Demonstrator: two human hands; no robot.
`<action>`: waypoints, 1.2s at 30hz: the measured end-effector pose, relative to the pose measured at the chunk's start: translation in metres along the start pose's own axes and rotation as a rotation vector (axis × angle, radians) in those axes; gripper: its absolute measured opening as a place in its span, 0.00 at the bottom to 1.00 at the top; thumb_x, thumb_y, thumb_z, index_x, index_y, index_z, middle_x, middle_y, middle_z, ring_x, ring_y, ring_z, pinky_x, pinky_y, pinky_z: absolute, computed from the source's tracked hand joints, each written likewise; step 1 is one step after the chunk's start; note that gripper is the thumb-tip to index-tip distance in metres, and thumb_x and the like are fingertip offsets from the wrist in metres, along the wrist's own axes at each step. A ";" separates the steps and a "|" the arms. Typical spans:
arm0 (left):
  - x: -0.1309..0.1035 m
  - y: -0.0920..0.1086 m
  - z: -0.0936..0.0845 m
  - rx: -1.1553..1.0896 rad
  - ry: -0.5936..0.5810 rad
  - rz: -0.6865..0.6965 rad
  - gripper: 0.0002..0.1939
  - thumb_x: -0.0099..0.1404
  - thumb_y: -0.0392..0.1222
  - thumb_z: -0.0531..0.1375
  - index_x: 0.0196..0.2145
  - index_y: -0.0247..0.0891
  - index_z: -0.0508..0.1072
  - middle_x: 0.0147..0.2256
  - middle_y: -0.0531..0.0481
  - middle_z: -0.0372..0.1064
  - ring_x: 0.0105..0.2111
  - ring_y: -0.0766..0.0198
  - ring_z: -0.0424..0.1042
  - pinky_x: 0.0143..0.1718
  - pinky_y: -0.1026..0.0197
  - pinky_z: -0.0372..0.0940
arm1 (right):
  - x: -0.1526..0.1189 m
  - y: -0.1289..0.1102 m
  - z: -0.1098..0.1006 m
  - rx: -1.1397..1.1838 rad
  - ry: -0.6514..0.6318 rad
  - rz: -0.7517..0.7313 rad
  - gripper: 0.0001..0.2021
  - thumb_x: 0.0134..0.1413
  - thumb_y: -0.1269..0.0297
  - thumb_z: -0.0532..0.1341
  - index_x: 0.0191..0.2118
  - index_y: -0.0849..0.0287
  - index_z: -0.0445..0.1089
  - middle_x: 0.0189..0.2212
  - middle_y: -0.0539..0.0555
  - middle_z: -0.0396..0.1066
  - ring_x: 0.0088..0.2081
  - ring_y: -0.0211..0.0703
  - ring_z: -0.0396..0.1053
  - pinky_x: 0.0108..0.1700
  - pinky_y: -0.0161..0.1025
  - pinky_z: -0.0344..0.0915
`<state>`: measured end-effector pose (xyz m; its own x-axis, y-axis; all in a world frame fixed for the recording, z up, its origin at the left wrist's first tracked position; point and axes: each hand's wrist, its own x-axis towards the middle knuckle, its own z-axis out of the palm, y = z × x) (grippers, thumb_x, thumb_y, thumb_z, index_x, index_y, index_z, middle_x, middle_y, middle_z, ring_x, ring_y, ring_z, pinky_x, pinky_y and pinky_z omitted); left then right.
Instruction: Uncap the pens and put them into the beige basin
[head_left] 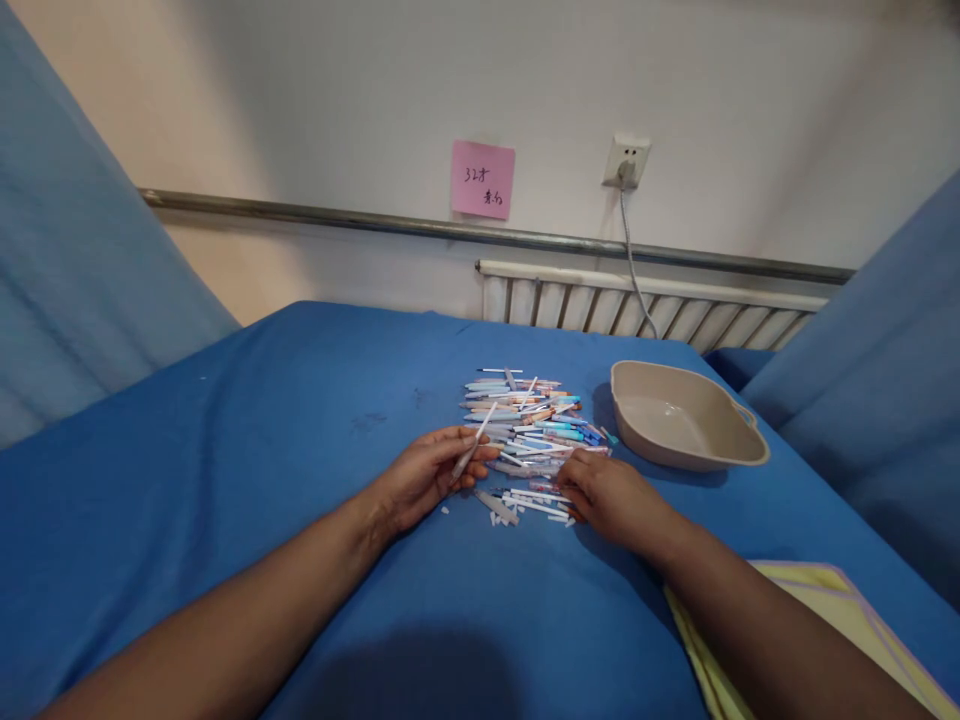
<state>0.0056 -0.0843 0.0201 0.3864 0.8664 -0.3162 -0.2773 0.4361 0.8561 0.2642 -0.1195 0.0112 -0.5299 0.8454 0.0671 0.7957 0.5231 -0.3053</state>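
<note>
A heap of pens and pen parts [525, 420], in white, grey, orange and blue, lies on the blue cloth [300, 400]. At its left edge my left hand [435, 470] is closed on a grey pen piece [465, 460] with a white tube [487, 422] rising from its upper end. My right hand [611, 497] rests at the heap's lower right, fingers bent down among the parts; what they hold, if anything, is hidden. White refill tubes [534, 504], a grey pen barrel [496, 507] and small white bits lie between the hands.
A beige basin [675, 415] stands right of the heap. Yellow cloth [817, 590] lies under my right forearm. Behind are a radiator [585, 300], a metal rail [337, 217], a pink note [482, 180] and a socket [626, 163] with a cord. Blue curtains hang at both sides.
</note>
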 end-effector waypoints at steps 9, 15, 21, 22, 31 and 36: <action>-0.001 0.000 0.000 -0.023 -0.003 -0.001 0.07 0.62 0.33 0.61 0.39 0.33 0.73 0.35 0.45 0.75 0.26 0.69 0.72 0.26 0.70 0.66 | 0.000 0.003 0.001 -0.056 -0.036 0.034 0.09 0.61 0.63 0.53 0.37 0.59 0.69 0.36 0.56 0.69 0.38 0.43 0.67 0.41 0.37 0.59; 0.001 0.000 0.001 -0.003 -0.023 0.013 0.09 0.60 0.34 0.63 0.40 0.35 0.72 0.35 0.47 0.73 0.26 0.71 0.70 0.25 0.70 0.64 | 0.000 0.005 0.000 -0.039 -0.007 0.020 0.04 0.58 0.66 0.57 0.35 0.60 0.67 0.35 0.57 0.68 0.37 0.44 0.65 0.39 0.36 0.59; 0.003 0.000 -0.002 0.098 -0.035 0.063 0.11 0.57 0.39 0.65 0.39 0.35 0.72 0.33 0.49 0.71 0.25 0.72 0.67 0.24 0.70 0.61 | 0.000 0.007 -0.002 0.074 0.069 0.052 0.04 0.59 0.65 0.55 0.34 0.60 0.64 0.32 0.55 0.69 0.35 0.43 0.65 0.38 0.37 0.58; 0.003 0.000 -0.002 0.121 -0.035 0.084 0.12 0.57 0.39 0.65 0.39 0.35 0.72 0.32 0.49 0.70 0.24 0.72 0.66 0.23 0.70 0.60 | 0.001 0.009 -0.001 0.147 0.088 0.067 0.04 0.59 0.65 0.54 0.35 0.59 0.64 0.31 0.54 0.69 0.34 0.42 0.65 0.37 0.37 0.58; 0.001 -0.003 0.002 0.476 0.011 0.208 0.15 0.56 0.45 0.64 0.38 0.32 0.74 0.30 0.50 0.69 0.22 0.72 0.61 0.23 0.69 0.56 | 0.011 0.019 0.009 0.902 0.389 0.194 0.11 0.58 0.56 0.53 0.35 0.59 0.65 0.21 0.46 0.61 0.24 0.36 0.59 0.29 0.33 0.58; -0.003 -0.005 0.005 0.686 -0.001 0.262 0.14 0.58 0.46 0.62 0.39 0.34 0.75 0.31 0.49 0.72 0.26 0.68 0.66 0.29 0.66 0.61 | 0.012 0.016 0.010 0.949 0.449 0.212 0.12 0.57 0.55 0.55 0.35 0.58 0.66 0.21 0.46 0.60 0.24 0.36 0.59 0.28 0.33 0.57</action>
<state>0.0103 -0.0898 0.0191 0.3837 0.9211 -0.0659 0.2526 -0.0361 0.9669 0.2674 -0.1026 -0.0025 -0.0973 0.9729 0.2098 0.2030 0.2258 -0.9528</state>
